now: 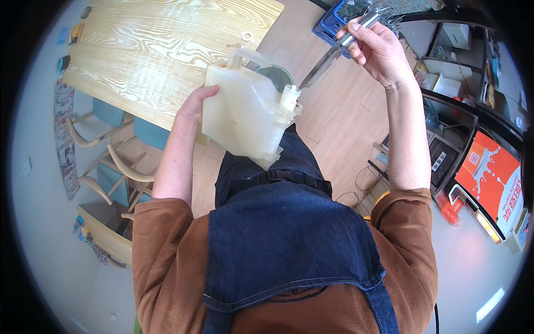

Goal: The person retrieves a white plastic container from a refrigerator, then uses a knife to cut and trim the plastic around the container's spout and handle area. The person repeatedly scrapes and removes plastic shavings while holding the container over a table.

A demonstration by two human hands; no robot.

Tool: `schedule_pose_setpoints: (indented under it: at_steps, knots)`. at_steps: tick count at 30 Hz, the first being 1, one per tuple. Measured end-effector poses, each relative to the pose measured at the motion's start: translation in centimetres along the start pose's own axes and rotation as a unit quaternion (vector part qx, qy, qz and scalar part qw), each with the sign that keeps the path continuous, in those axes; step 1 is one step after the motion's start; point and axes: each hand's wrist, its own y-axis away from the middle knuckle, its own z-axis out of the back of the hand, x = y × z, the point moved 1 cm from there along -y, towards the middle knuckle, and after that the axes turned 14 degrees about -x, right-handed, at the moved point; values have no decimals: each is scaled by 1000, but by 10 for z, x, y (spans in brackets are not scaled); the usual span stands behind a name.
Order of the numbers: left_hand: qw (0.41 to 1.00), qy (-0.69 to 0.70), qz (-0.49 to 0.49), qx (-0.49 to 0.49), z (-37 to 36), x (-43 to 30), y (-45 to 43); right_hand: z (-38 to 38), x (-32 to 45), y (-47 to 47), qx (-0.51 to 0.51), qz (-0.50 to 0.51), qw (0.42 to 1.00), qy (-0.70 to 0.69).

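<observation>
A translucent, off-white plastic tank (246, 110) with a clear molded handle is held in front of my lap. My left hand (199, 100) grips its left side, the thumb on the near face and the other fingers hidden behind. My right hand (373, 46), up at the right, is closed around the silver metal handle of a knife (321, 67). The blade slants down and left, its tip beside a pale fitting (289, 98) at the tank's right end; whether they touch I cannot tell. Behind the tank shows part of a round, dark green-rimmed item (277, 76).
A wood-grain table (158, 50) spreads at the upper left, a small pale ring (247, 36) near its right end. Teal-seated wooden chairs (109, 112) stand below it. Blue plastic crates (329, 25) holding metal items are beyond my right hand. Shelves and an orange panel (490, 175) stand at right.
</observation>
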Motion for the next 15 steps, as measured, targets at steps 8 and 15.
schedule_pose_setpoints:
  at_steps: [8,15]
  knots:
    - [1000,27,3,-12,22,11,1,-3,-9,1,56,-44,992,-104]
    - [995,92,24,-23,27,18,7,-10,-37,-9,29,-103,975,-196]
